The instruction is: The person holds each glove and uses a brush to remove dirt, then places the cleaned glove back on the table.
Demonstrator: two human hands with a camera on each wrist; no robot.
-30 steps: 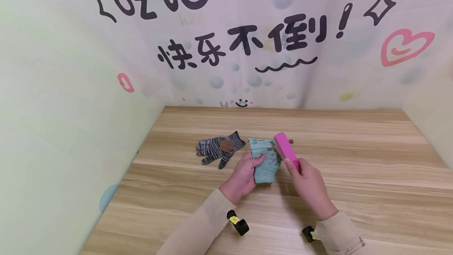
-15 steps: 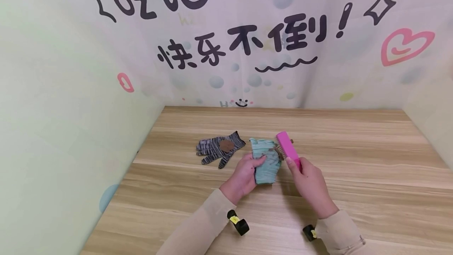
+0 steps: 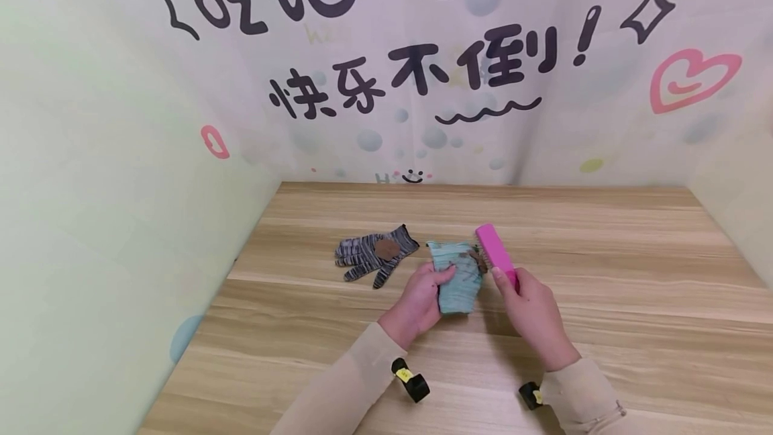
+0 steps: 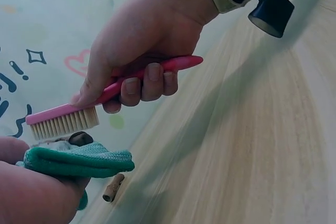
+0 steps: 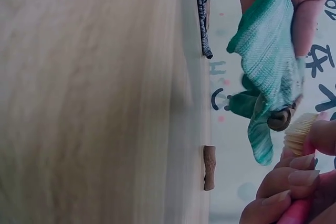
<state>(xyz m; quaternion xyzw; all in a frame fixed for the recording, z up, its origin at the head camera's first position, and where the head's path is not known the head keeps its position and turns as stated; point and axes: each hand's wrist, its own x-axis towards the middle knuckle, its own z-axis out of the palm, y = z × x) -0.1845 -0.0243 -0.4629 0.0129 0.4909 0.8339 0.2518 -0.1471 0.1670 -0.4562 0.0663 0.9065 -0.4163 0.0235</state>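
My left hand (image 3: pixel 419 294) grips a teal knit glove (image 3: pixel 457 291) with its thumb across the front, above the table. Dark brown smears and a curled brown lump (image 5: pixel 281 119) sit on the glove's right side. My right hand (image 3: pixel 534 311) holds a pink brush (image 3: pixel 495 248), fingers wrapped round its handle and thumb along its back. In the left wrist view the pale bristles (image 4: pixel 65 123) point down close over the glove and its brown lump. The teal glove's fingers hang below in the right wrist view.
A grey-and-black knit glove (image 3: pixel 362 250) with a round brown patch (image 3: pixel 387 248) lies on the wooden table (image 3: pixel 604 254), left of the hands. A short brown roll (image 4: pixel 113 187) rests on the table beyond the teal glove. A printed cloth (image 3: pixel 386 146) hangs behind.
The brush has shifted slightly right across the teal glove, and more of the brown lump shows at its bristles. My left hand and the teal glove have also shifted slightly right.
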